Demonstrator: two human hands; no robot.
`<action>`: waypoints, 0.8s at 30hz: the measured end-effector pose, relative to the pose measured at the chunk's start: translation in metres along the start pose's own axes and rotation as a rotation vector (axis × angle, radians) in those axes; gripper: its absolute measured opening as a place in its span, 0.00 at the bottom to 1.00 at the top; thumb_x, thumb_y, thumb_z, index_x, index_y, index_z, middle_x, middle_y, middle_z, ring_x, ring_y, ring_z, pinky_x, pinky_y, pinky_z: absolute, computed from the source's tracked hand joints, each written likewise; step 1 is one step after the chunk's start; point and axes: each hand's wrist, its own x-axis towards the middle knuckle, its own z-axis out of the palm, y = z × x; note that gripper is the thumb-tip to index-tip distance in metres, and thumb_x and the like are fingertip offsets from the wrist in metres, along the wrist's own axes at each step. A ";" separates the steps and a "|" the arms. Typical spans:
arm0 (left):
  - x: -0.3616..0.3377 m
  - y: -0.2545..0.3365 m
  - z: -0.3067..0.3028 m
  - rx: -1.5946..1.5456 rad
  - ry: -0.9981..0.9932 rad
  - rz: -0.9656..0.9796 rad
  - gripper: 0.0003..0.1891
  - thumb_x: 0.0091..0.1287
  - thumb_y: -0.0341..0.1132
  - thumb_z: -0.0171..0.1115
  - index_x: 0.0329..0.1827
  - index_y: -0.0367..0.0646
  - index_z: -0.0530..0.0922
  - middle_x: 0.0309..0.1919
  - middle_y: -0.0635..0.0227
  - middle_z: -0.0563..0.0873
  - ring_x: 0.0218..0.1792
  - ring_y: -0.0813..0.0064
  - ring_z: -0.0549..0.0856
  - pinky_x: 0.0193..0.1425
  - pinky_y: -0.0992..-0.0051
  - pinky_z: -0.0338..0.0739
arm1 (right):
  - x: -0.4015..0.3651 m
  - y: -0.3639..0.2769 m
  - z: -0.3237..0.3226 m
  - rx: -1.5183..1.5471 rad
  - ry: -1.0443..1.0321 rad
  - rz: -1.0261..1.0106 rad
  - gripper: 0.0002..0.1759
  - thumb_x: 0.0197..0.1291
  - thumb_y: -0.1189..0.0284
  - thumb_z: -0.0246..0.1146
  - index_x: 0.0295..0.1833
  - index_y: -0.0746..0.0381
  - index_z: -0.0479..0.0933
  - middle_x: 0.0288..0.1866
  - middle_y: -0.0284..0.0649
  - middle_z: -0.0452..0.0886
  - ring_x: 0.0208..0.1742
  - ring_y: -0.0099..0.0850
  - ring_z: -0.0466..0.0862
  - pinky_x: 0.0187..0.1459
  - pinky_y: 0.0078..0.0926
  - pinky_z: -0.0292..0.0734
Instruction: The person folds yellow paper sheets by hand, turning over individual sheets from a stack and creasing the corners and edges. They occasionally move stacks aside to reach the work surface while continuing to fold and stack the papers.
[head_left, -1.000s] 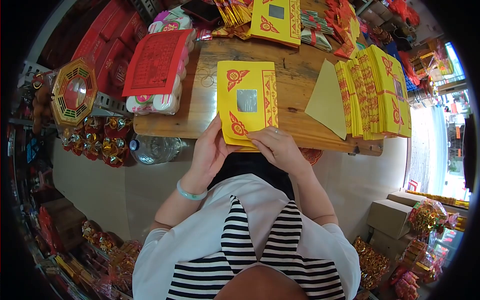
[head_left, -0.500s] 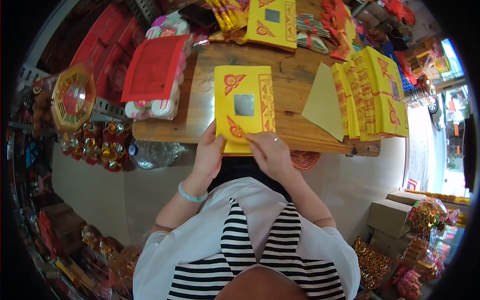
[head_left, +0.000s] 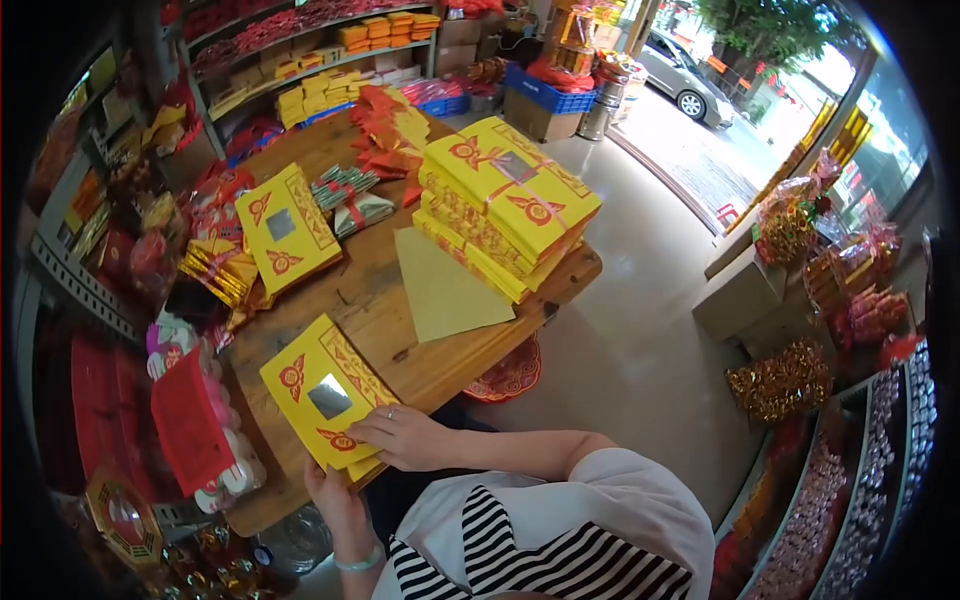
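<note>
Yellow joss paper (head_left: 300, 385) with red print and a silver foil square lies at the near edge of the wooden table. My left hand (head_left: 338, 508) grips its near edge, with part of the fingers hidden under the sheets. On the near right corner, my right hand (head_left: 410, 438), with a ring, has its fingers closed on the paper. The lower corner of the sheets looks slightly fanned, another yellow layer showing below. Farther right, a tied stack of yellow joss paper (head_left: 545, 195) stands beside a plain tan sheet (head_left: 450, 290).
Another yellow joss paper bundle (head_left: 300, 215) lies at the table's far left, near silver-green paper bundles (head_left: 350, 195) and red-orange paper pieces (head_left: 385, 135). A wrapped pack with a red sheet (head_left: 190, 420) sits on the left edge. Cardboard boxes (head_left: 740, 295) stand right on the floor.
The head view has swung to the right and up, so the table appears rotated and the doorway shows. Both hands stay at the near edge of the joss paper.
</note>
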 end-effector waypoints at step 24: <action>0.015 -0.011 -0.004 -0.001 0.150 -0.120 0.14 0.75 0.30 0.56 0.60 0.37 0.71 0.50 0.59 0.83 0.46 0.71 0.87 0.49 0.78 0.84 | -0.012 0.013 0.006 -0.074 -0.059 0.057 0.24 0.55 0.73 0.64 0.60 0.61 0.73 0.60 0.43 0.77 0.60 0.41 0.76 0.64 0.36 0.69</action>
